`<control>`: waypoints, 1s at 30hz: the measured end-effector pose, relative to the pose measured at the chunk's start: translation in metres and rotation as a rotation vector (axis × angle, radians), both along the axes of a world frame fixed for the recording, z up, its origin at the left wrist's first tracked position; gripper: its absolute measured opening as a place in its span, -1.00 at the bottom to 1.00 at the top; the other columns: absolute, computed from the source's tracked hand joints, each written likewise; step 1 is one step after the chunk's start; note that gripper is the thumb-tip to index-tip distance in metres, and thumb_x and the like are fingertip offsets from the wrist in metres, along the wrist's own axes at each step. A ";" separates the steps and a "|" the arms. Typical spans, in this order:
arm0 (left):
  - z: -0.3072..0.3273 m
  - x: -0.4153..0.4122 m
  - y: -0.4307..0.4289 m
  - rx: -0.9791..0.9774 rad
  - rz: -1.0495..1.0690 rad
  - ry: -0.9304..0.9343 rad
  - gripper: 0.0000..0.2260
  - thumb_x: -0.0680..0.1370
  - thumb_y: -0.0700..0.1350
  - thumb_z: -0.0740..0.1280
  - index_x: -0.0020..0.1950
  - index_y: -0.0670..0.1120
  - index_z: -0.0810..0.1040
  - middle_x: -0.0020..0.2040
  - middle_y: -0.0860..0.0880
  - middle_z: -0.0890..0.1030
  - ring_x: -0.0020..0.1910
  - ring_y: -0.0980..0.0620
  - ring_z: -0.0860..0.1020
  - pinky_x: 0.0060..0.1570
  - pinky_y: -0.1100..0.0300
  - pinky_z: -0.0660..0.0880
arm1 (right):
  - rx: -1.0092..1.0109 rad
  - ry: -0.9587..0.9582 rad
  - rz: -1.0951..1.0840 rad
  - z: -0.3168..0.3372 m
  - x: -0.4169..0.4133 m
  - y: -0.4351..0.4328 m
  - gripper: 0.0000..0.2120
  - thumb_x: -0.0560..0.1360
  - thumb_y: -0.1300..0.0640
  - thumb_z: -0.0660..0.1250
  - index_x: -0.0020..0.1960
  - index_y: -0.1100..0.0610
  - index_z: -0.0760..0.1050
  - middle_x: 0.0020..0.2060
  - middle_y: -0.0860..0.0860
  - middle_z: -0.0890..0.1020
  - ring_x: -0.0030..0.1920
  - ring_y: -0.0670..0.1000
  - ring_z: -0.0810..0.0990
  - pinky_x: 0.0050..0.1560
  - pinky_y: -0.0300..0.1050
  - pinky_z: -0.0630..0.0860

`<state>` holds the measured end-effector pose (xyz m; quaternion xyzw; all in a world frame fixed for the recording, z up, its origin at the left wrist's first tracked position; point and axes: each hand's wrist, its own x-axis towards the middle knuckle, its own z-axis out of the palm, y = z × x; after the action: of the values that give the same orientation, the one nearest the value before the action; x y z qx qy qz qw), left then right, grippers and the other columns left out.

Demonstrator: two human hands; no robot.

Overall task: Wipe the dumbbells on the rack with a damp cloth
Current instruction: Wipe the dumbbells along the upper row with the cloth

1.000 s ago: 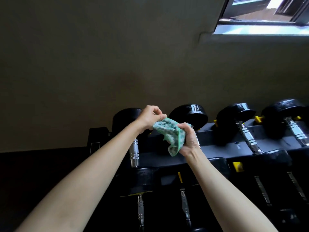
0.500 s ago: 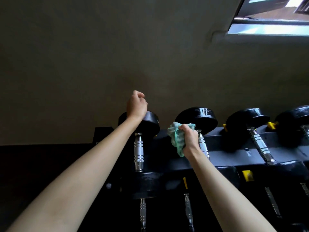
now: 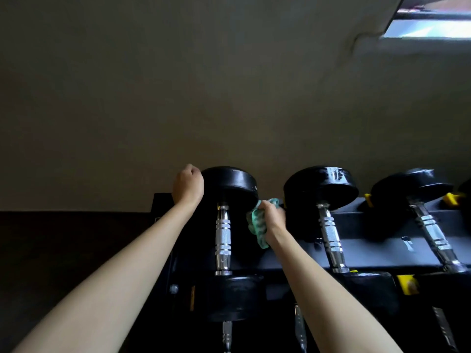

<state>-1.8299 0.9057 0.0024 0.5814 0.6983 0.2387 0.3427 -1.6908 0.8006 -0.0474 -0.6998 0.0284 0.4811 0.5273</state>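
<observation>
While fingers of my left hand point(image 3: 188, 186) curl on the first dumbbell point(image 3: 223, 238) and my right hand point(image 3: 272, 220) clamps the cloth point(image 3: 256, 226) at its three o'clock, wiping seems barely begun.

Three dumbbells point(image 3: 223, 236) show whole on top, a fourth partly. One cloth point(image 3: 257, 225), one left hand point(image 3: 188, 186), one right hand point(image 3: 272, 217).
</observation>
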 end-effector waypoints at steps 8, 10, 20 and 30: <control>-0.005 0.000 0.000 0.078 -0.055 0.041 -0.78 0.59 -0.21 0.07 0.04 -0.20 0.49 0.08 -0.27 0.54 0.07 -0.24 0.49 0.00 0.02 0.39 | 0.146 0.316 0.046 -0.007 0.004 0.003 -0.83 0.08 0.21 0.12 -0.32 0.14 0.33 -0.41 0.07 0.38 -0.53 0.04 0.40 -0.50 -0.28 0.43; -0.004 0.001 0.000 0.082 -0.058 0.057 -0.79 0.58 -0.22 0.08 0.03 -0.21 0.49 0.08 -0.28 0.54 0.06 -0.24 0.49 -0.02 0.03 0.38 | 0.134 0.321 0.024 -0.007 0.001 0.000 -0.88 0.12 0.24 0.13 -0.33 0.15 0.31 -0.42 0.07 0.39 -0.52 0.05 0.40 -0.50 -0.27 0.43; -0.001 -0.001 -0.001 0.058 -0.074 0.055 -0.79 0.59 -0.21 0.07 0.05 -0.21 0.48 0.11 -0.27 0.53 0.08 -0.23 0.48 0.00 0.03 0.38 | 0.121 0.359 0.182 0.002 0.013 0.008 -0.95 0.13 0.23 0.03 -0.41 0.15 0.24 -0.62 0.04 0.37 -0.64 0.03 0.38 -0.48 -0.32 0.41; -0.001 -0.004 -0.002 0.047 -0.077 0.014 -0.79 0.60 -0.18 0.08 0.02 -0.19 0.49 0.08 -0.24 0.55 0.05 -0.21 0.50 -0.11 0.10 0.33 | 0.184 0.281 -0.184 0.002 -0.007 0.013 -0.94 0.25 0.26 0.13 -0.35 0.12 0.28 -0.43 0.06 0.31 -0.63 0.02 0.32 -0.53 -0.28 0.38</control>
<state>-1.8340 0.9042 0.0009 0.6175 0.6720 0.2374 0.3329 -1.6982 0.8134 -0.0458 -0.5689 0.1217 0.5243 0.6218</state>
